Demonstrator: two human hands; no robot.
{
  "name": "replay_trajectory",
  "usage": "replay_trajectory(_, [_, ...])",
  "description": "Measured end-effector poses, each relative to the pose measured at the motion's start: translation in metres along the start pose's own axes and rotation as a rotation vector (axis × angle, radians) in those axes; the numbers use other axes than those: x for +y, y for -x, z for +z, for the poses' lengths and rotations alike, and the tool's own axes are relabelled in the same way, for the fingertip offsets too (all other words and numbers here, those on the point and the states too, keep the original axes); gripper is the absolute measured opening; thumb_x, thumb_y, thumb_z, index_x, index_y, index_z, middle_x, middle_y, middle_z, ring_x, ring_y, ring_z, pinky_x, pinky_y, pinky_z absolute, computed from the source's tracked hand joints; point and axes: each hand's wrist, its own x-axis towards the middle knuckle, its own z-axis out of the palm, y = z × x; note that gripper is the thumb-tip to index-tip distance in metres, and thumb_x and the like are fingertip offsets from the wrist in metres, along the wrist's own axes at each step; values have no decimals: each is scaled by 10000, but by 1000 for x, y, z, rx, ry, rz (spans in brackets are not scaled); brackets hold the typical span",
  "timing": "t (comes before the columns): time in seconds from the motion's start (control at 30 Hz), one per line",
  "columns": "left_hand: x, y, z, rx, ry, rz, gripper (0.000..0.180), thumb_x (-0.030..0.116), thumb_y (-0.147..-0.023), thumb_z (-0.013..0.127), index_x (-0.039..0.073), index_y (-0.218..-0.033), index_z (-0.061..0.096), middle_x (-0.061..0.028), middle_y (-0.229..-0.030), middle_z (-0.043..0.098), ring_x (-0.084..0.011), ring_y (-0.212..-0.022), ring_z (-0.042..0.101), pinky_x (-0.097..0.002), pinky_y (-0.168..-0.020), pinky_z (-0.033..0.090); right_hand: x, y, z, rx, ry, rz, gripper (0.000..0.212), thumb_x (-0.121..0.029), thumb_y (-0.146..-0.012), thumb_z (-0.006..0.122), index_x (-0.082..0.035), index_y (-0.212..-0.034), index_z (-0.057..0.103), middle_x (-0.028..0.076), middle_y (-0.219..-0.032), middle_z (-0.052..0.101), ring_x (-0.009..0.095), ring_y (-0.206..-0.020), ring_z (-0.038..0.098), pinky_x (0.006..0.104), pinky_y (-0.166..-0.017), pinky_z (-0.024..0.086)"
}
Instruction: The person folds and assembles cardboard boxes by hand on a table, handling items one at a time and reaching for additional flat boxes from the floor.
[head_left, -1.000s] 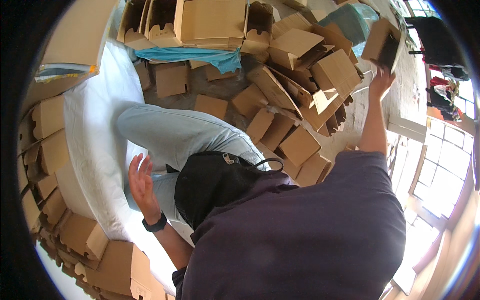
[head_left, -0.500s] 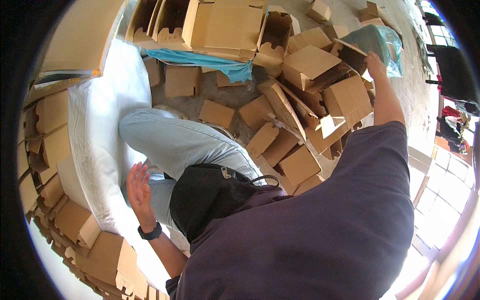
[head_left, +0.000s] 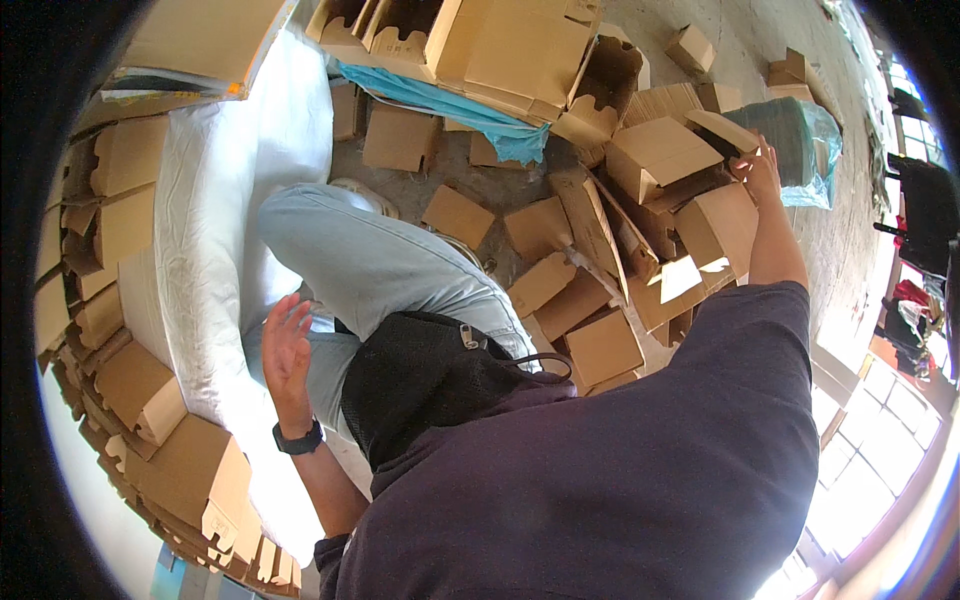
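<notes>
1. The right hand (head_left: 763, 178) is out at the far right, at the edge of a brown box (head_left: 724, 131). Its fingers look bent and a bit apart. I cannot tell if they are squeezing the box or only touching it.
2. That brown box sits on the right part of a messy box pile (head_left: 663, 152). It leans, and one flat side faces up. A blue-green bundle (head_left: 768, 143) in shiny plastic is just to its right.
3. The left hand (head_left: 287, 350) is up in the air on the near left, by the person's leg. Its fingers are spread wide and nothing is in it. There is a black watch (head_left: 298, 438) on the wrist.
4. The brown box looks like thin cardboard, so I think it is light enough for one hand. The flat sides should be stiff, but the flaps may bend. It looks dry and not slippery. A hard squeeze could dent it.
5. A good place to hold it would be the top edge of a side, thumb on one face and fingers on the other. A loose flap could fold or rip.
6. A white sheet (head_left: 205, 260) is on the left.
</notes>
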Motion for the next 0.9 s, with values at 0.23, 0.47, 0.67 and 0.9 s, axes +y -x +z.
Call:
replay_trajectory(0.23, [-1, -3, 2, -17, 18, -15, 597, 266, -848, 629, 20, -1332, 381, -154, -1328, 440, -270, -1210, 447, -388, -1010, 334, -21, 17, -21, 67, -170, 36, 163, -91, -821, 533, -106, -853, 691, 71, -1349, 443, 245, -1238, 423, 356, -1001, 366])
replay_trajectory(0.47, [-4, -15, -37, 260, -190, 79, 524, 165, -869, 596, 23, -1326, 381, -125, -1356, 403, -250, -1236, 413, -374, -1044, 314, -152, 27, -96, 579, -426, -131, 226, -58, -800, 491, -144, -890, 679, 48, -993, 652, 248, -876, 616, 358, -757, 501])
replay_trajectory(0.67, [22, -54, -87, 549, -974, 244, 565, 167, -870, 591, 25, -1352, 334, -158, -1404, 308, -294, -1300, 306, -432, -1085, 249, -369, 99, -27, -295, -1007, -343, 290, -19, -786, 443, -138, -939, 658, 59, -952, 669, 253, -898, 631, 348, -786, 491])
replay_trajectory(0.9, [-27, -75, -144, 445, -1232, -169, 911, 260, -810, 660, -27, -1423, 51, -257, -1475, 99, -357, -1375, 121, -402, -1126, 102, -497, 90, 137, -899, -525, -566, 393, -66, -840, 387, -6, -1202, 528, 232, -1293, 460, 354, -1181, 469, 397, -969, 402])
